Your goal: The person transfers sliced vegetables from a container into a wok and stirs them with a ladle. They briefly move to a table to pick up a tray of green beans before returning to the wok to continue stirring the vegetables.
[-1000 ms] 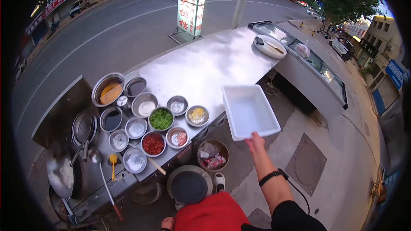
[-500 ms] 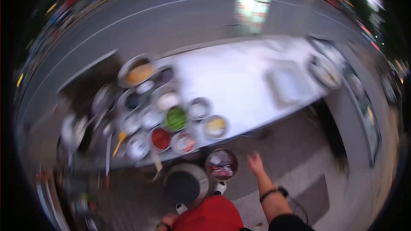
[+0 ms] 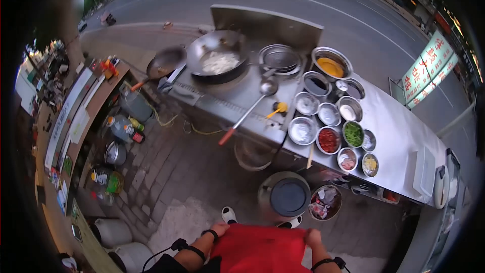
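Observation:
A red apron [image 3: 262, 247] covers the front of my body at the bottom of the view. At its left edge my left hand [image 3: 221, 229] is closed on the cloth, its fingers partly hidden. My right hand [image 3: 313, 238] grips the opposite edge, fingers curled. Just ahead of me on the ground stand a round bin with a dark lid [image 3: 290, 197] and a pail of rubbish [image 3: 325, 203]. Farther forward, a ladle with a red handle [image 3: 246, 118] lies across the steel stove, its grip over the front edge.
A large wok [image 3: 216, 56] with white food sits on the stove, a smaller pan [image 3: 166, 62] to its left. Bowls of red chilli [image 3: 328, 140], chopped greens [image 3: 353, 134] and other ingredients crowd the counter. Bottles [image 3: 119, 127] and a shelf stand at left; a white tray [image 3: 423, 173] is at right.
My view has swung left, bringing the stove and wok in. My right hand, stretched out before, has come back to the apron's edge. My left hand is also at the apron.

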Available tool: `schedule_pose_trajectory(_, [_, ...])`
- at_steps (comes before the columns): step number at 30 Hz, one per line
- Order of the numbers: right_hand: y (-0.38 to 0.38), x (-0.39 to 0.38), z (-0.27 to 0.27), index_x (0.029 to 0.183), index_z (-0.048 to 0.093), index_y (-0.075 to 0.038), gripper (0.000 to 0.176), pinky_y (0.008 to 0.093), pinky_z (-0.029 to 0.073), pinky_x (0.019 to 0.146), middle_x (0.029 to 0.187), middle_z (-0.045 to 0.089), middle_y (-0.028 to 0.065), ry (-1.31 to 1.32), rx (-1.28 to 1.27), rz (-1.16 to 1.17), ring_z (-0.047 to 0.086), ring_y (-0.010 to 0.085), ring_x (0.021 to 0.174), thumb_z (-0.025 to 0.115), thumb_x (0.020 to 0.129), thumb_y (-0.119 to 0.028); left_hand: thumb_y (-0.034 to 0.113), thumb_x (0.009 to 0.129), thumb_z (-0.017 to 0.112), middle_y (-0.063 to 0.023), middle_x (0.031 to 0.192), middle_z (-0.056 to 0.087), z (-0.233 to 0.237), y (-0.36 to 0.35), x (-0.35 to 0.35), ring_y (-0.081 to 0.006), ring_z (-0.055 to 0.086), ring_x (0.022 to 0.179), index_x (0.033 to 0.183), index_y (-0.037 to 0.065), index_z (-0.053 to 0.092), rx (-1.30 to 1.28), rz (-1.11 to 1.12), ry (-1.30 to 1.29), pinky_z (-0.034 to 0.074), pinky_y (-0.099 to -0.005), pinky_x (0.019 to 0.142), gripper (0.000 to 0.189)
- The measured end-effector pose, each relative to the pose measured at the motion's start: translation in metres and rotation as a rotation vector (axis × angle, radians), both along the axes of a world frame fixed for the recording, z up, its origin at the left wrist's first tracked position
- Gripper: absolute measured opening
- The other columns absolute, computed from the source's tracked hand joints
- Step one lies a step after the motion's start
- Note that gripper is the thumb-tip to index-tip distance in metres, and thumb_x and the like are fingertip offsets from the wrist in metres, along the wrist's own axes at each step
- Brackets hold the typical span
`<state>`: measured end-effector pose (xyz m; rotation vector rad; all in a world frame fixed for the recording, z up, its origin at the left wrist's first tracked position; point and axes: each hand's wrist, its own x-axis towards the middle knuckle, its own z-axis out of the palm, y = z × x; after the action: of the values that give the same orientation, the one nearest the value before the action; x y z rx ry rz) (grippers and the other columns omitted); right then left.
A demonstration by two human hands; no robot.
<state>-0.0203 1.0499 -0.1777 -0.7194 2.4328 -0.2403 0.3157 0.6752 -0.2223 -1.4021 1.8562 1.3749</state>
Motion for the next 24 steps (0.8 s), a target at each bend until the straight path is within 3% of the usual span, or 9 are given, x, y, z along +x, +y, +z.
schedule_pose_trajectory(3, [-0.095, 0.016, 0.048, 0.081, 0.069, -0.002, 0.023, 0.0495, 0.054, 0.075, 0.08, 0.068, 0.0223, 0.095, -0.128, -0.181, 0.067, 0.0422, 0.081, 0.061, 0.083, -0.024, 0.046, 0.083, 0.067, -0.0141, 0.093, 0.073, -0.021, -0.059, 0.08, -0.0271, 0.069, 0.091, 0.099, 0.007, 0.073, -0.098, 0.098, 0.044, 0.052, -0.0362, 0.084, 0.043])
schedule_pose_trajectory(5, [-0.161, 0.021, 0.05, 0.085, 0.069, -0.002, 0.023, 0.0493, 0.054, 0.076, 0.08, 0.068, 0.0219, 0.096, -0.193, -0.049, 0.067, 0.0417, 0.082, 0.061, 0.084, -0.024, 0.037, 0.082, 0.068, -0.0133, 0.085, 0.073, -0.008, -0.089, 0.125, -0.0272, 0.069, 0.083, 0.09, 0.004, 0.074, -0.239, 0.323, 0.081, 0.053, -0.0374, 0.079, 0.035])
schedule_pose_trajectory(8, [-0.285, 0.031, 0.103, 0.101, 0.067, -0.003, 0.031, 0.048, 0.054, 0.076, 0.088, 0.069, 0.022, -0.033, -0.278, 0.074, 0.067, 0.0413, 0.085, 0.063, 0.085, -0.029, 0.031, 0.081, 0.068, -0.0145, 0.085, 0.072, -0.036, -0.127, 0.203, -0.0273, 0.067, 0.08, 0.087, 0.001, 0.072, -0.228, 0.334, 0.071, 0.051, -0.0386, 0.077, 0.031])
schedule_pose_trajectory(10, [-0.359, 0.039, 0.124, 0.106, 0.066, -0.002, 0.035, 0.045, 0.054, 0.075, 0.086, 0.069, 0.0207, -0.026, -0.341, 0.077, 0.068, 0.0387, 0.083, 0.065, 0.085, -0.03, 0.032, 0.082, 0.066, -0.015, 0.085, 0.071, -0.046, -0.139, 0.232, -0.0285, 0.067, 0.078, 0.084, 0.0, 0.071, -0.22, 0.272, -0.028, 0.051, -0.0394, 0.077, 0.032])
schedule_pose_trajectory(14, [-0.475, 0.031, 0.117, 0.113, 0.061, 0.0, 0.041, 0.0429, 0.053, 0.077, 0.091, 0.068, 0.0179, 0.062, -0.547, -0.016, 0.067, 0.0354, 0.085, 0.066, 0.085, -0.029, 0.011, 0.084, 0.056, -0.0045, 0.074, 0.068, -0.053, -0.149, 0.243, -0.0234, 0.067, 0.073, 0.088, 0.013, 0.064, -0.3, -0.299, -0.13, 0.052, -0.0412, 0.062, 0.008])
schedule_pose_trajectory(17, [-0.546, 0.017, 0.099, 0.116, 0.059, 0.001, 0.04, 0.0428, 0.053, 0.077, 0.093, 0.065, 0.0177, 0.358, -0.71, -0.021, 0.065, 0.0349, 0.084, 0.066, 0.086, -0.025, 0.021, 0.086, 0.064, -0.0087, 0.084, 0.07, -0.061, -0.16, 0.218, -0.021, 0.067, 0.079, 0.101, 0.01, 0.072, -0.062, -0.124, -0.041, 0.054, -0.0372, 0.072, 0.02])
schedule_pose_trajectory(18, [-0.574, 0.006, 0.115, 0.117, 0.059, 0.0, 0.039, 0.0427, 0.052, 0.077, 0.094, 0.064, 0.0178, 0.33, -0.763, -0.025, 0.065, 0.0347, 0.084, 0.065, 0.086, -0.023, 0.021, 0.085, 0.069, -0.0074, 0.086, 0.071, -0.046, -0.166, 0.199, -0.0171, 0.065, 0.078, 0.105, 0.007, 0.071, 0.303, 0.696, -0.017, 0.053, -0.0327, 0.071, 0.025])
schedule_pose_trajectory(22, [-0.695, -0.101, 0.115, 0.124, 0.057, -0.003, 0.038, 0.0488, 0.051, 0.078, 0.099, 0.064, 0.0214, 0.337, -0.66, -0.106, 0.064, 0.04, 0.087, 0.058, 0.088, -0.018, 0.025, 0.086, 0.071, -0.0084, 0.086, 0.07, 0.01, -0.226, 0.154, -0.0157, 0.064, 0.071, 0.108, 0.001, 0.069, -0.013, 0.389, 0.165, 0.052, -0.0306, 0.068, 0.032])
schedule_pose_trajectory(24, [-0.754, -0.179, 0.105, 0.129, 0.052, -0.003, 0.041, 0.0507, 0.052, 0.078, 0.103, 0.063, 0.0237, 0.413, -0.46, -0.094, 0.064, 0.0418, 0.092, 0.05, 0.09, -0.014, 0.027, 0.088, 0.069, -0.0093, 0.089, 0.07, 0.02, -0.269, 0.148, -0.0171, 0.064, 0.07, 0.108, 0.0, 0.069, 0.079, 0.511, 0.157, 0.053, -0.0313, 0.069, 0.034])
